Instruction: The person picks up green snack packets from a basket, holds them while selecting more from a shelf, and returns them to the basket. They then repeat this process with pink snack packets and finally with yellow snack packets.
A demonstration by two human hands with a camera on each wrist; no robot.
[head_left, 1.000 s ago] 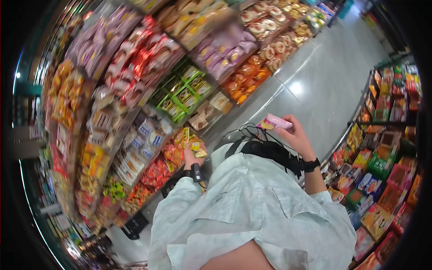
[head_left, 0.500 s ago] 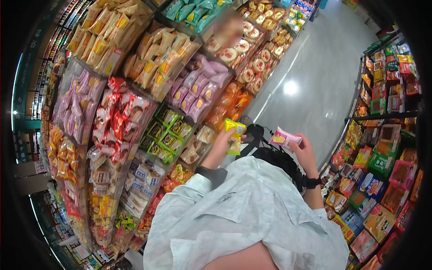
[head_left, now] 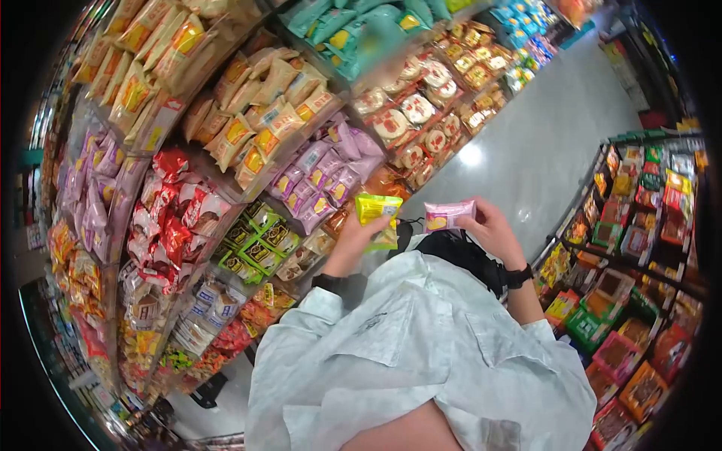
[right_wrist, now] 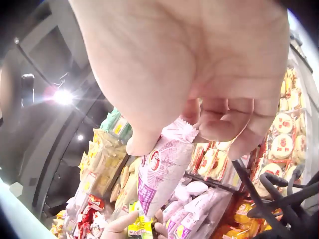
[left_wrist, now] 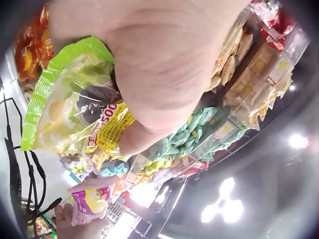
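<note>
My left hand (head_left: 352,242) pinches a yellow-green snack packet (head_left: 378,210) in front of my body. In the left wrist view the packet (left_wrist: 75,109) shows a green crimped edge and a clear part with dark contents, with the thumb across its yellow label. My right hand (head_left: 492,231) grips a pink-purple snack packet (head_left: 445,216) by one end, just to the right of the other packet. Seen from the right wrist, this packet (right_wrist: 164,169) hangs between thumb and fingers by its crimped end. A small gap separates the two packets in the head view.
Shelf bins on the left hold purple packets (head_left: 316,180), tan packets (head_left: 263,113), red packets (head_left: 173,222) and green packets (head_left: 259,244). Across the grey aisle floor (head_left: 519,143), another rack (head_left: 624,301) carries boxed goods. Black cables (left_wrist: 32,174) hang by my waist.
My left hand has come up from the lower bins with the yellow-green packet, over beside the pink-purple one. The right hand has turned its packet more level. The head view has shifted.
</note>
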